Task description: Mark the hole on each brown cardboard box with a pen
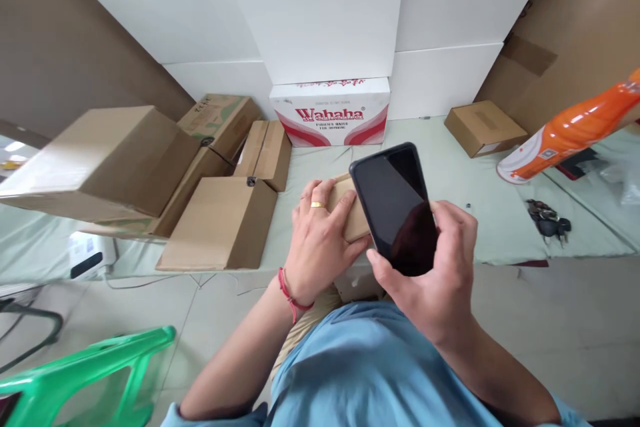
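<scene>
My right hand is closed around a black smartphone, its dark screen facing up and tilted. The phone is held above the right part of a small cardboard box and hides that part. My left hand lies over the box's left side, with the fingers bent across its top and the thumb along its near edge. A gold ring is on a finger of that hand, and a red string bracelet circles the wrist.
Several cardboard boxes stand on the left of the cloth-covered table. A white Wahaba-style printed carton is at the back. To the right are a brown box, an orange bottle-shaped object and keys. A green stool stands lower left.
</scene>
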Motion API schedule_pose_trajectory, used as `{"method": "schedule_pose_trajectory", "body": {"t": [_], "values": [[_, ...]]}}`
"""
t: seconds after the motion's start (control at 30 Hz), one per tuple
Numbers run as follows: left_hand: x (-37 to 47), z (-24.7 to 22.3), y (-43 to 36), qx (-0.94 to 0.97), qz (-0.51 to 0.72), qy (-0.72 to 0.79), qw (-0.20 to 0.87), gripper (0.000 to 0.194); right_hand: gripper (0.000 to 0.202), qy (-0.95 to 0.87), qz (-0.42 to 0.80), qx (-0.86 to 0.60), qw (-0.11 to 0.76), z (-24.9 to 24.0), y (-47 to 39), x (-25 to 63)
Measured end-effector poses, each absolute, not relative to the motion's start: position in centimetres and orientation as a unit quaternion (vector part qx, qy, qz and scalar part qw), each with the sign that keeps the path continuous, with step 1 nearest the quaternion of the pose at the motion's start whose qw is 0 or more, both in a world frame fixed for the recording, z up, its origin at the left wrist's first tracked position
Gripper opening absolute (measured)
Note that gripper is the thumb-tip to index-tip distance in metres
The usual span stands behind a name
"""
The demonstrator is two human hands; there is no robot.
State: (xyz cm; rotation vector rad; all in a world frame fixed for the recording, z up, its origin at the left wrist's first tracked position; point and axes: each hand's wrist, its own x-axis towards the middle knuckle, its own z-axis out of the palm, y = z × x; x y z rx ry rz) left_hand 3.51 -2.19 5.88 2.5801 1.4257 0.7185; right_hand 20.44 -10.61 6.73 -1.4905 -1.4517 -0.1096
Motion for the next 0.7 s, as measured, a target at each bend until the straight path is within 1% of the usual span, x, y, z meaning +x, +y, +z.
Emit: {"method": "schedule_pose_trajectory", "body": {"t": [0.13,0.23,0.33,0.47,0.53,0.6,0.7], "values": [[3.4,5.6,-2.4,0.855,0.232,0.461,0.053,0.056,0.076,-0.607,-0.038,-0.619,0.497,6.3,-10.5,20.1],[3.1,5.7,-2.8,0.858,0.208,0.468,0.045,0.071,0.074,-0.608,-0.039,-0.621,0.494,6.2,-10.6,20.3],[2.2,6.5,-3.1,0.861,0.158,0.483,0.024,0.087,0.073,-0.605,-0.039,-0.617,0.501,5.9,-10.7,21.5],[-1.4,7.6,-3.1,0.858,0.123,0.499,0.017,0.088,0.075,-0.573,-0.025,-0.666,0.477,3.1,-10.2,25.1],[-3.9,7.4,-3.2,0.844,0.141,0.514,0.053,0.091,0.079,-0.544,0.005,-0.715,0.438,0.8,-9.9,27.1],[-6.4,6.9,-3.6,0.808,0.178,0.550,0.113,0.092,0.080,-0.510,0.054,-0.766,0.388,-1.7,-9.6,28.7],[-9.1,6.5,-4.3,0.684,0.295,0.621,0.245,0.087,0.078,-0.464,0.122,-0.823,0.305,-4.5,-9.2,29.7]]}}
